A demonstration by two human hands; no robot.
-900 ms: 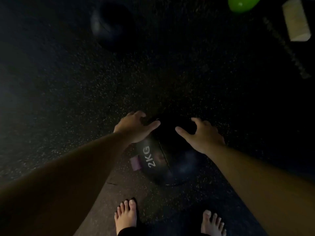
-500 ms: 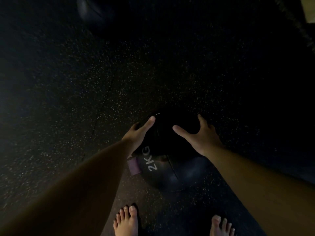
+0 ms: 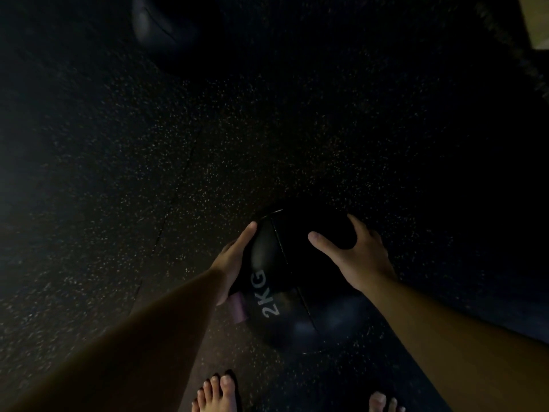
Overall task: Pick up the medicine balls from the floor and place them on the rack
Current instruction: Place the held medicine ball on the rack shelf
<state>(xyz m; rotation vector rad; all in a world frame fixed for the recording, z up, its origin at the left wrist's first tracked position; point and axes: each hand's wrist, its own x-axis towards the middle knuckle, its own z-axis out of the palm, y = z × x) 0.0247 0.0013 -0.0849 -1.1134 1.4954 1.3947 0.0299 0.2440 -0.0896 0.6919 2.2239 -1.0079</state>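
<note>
A black medicine ball (image 3: 285, 281) marked "2KG" with a small purple tag lies on the dark speckled floor just ahead of my bare feet. My left hand (image 3: 234, 260) presses flat against its left side. My right hand (image 3: 356, 254) is spread over its upper right, thumb and fingers curved on the surface. Both hands clasp the ball between them. A second dark medicine ball (image 3: 166, 28) rests on the floor at the far upper left. The rack is out of view.
The scene is very dim. A pale block (image 3: 534, 22) sits at the top right corner beside a dark textured strip (image 3: 511, 52) running diagonally. My bare feet (image 3: 217, 394) stand at the bottom edge. The speckled rubber floor (image 3: 208, 162) stretches between the two balls.
Both hands slid from the ball's top down onto its sides and closed around it. My view tilted down, so the green object at the top passed out of view.
</note>
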